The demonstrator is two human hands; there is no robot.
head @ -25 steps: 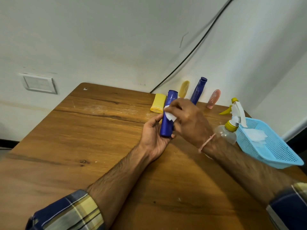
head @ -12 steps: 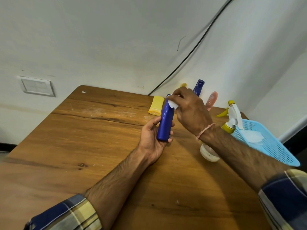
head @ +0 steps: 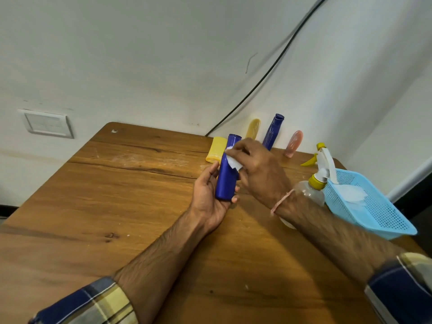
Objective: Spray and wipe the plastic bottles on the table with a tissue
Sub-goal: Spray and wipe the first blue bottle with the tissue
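White walls meet behind a wooden surface (head: 117,206), with a black cable (head: 268,76) on one wall and a switch plate (head: 48,123) on the other. Along the far edge I see a yellow bottle (head: 216,152) lying flat, then an amber bottle (head: 253,128), a second blue bottle (head: 272,132) and a pink bottle (head: 293,143) against the wall. By the right edge my forearm half hides a spray bottle (head: 320,176) just beside a light-blue basket (head: 378,216). Toward the far edge, my left hand (head: 208,199) has its grip wrapped round the blue bottle (head: 226,176) at its base. My right hand (head: 259,174) has its grip pinching a tissue (head: 233,161) against the bottle's upper side.
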